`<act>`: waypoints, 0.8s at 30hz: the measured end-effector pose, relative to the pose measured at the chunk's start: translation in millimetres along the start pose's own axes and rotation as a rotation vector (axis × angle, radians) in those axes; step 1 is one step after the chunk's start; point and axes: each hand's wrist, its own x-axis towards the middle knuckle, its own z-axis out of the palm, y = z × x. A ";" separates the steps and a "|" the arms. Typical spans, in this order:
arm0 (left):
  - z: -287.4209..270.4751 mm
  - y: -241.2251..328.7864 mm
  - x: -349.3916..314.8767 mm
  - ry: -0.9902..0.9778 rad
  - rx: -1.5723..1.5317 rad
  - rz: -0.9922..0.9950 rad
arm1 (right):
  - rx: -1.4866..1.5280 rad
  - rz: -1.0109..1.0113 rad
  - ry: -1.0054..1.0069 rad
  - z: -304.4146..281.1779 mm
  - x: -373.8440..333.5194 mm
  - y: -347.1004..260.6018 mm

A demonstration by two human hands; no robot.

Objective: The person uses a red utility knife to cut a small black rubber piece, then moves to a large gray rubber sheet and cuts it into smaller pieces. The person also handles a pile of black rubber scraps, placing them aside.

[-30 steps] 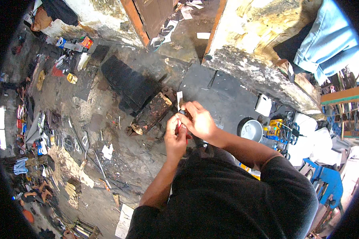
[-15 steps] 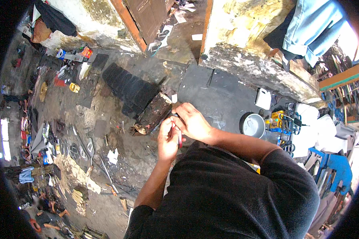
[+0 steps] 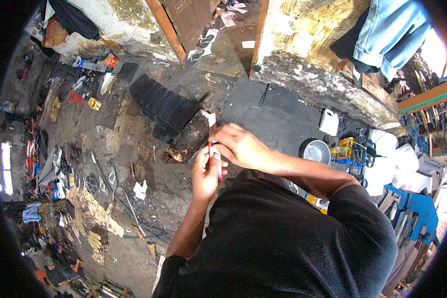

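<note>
Red-handled tool (image 3: pixel 214 159): thin, upright; held between both hands (image 3: pixel 223 159)

Black ribbed tyre piece (image 3: pixel 161 104) on dirt floor, far left of centre. White jerrycan (image 3: pixel 328 121) and grey pot (image 3: pixel 317 151) at right. Blue jeans (image 3: pixel 390 30) hang far right. Yellow toy car (image 3: pixel 94 104) far left.
</note>
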 end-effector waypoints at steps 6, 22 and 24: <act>9.3 6.1 3.0 0.001 0.033 0.070 | -0.139 0.005 0.048 8.6 -5.4 -0.4; 14.6 -1.2 13.7 -0.113 -0.041 0.075 | -0.110 -0.093 0.184 -3.6 -13.4 1.1; 16.9 2.6 14.2 -0.112 -0.015 0.087 | -0.098 0.069 0.177 -5.9 -15.6 -6.7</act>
